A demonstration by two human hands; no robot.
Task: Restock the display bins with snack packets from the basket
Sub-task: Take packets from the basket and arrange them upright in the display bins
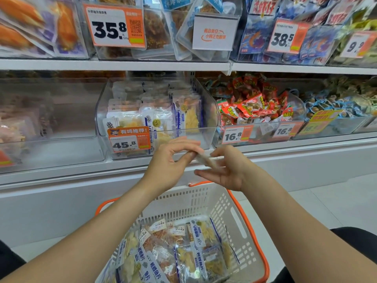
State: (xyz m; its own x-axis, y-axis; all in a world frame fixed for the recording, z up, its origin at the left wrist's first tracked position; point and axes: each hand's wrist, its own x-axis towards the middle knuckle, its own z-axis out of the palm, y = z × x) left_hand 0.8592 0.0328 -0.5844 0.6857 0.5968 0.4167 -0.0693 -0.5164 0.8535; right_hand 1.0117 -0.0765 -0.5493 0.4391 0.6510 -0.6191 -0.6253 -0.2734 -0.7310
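clear-wrapped snack packets point(183, 252) lie heaped in the white, orange-rimmed basket point(204, 201); 1 blurred packet point(204, 159) is held before the half-full clear bin point(210, 119).

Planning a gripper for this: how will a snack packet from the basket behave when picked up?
Probably floppy: the snack packets lie slumped over one another in the basket. Likely light, holding thin dried pieces. Glossy film may slip.

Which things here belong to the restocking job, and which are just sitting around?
Job: packet pinched between left hand and right hand; basket; basket packets; 45.8 bin.
Idle: red-wrapped sweets; blue-wrapped sweets; 35.8 price tag.
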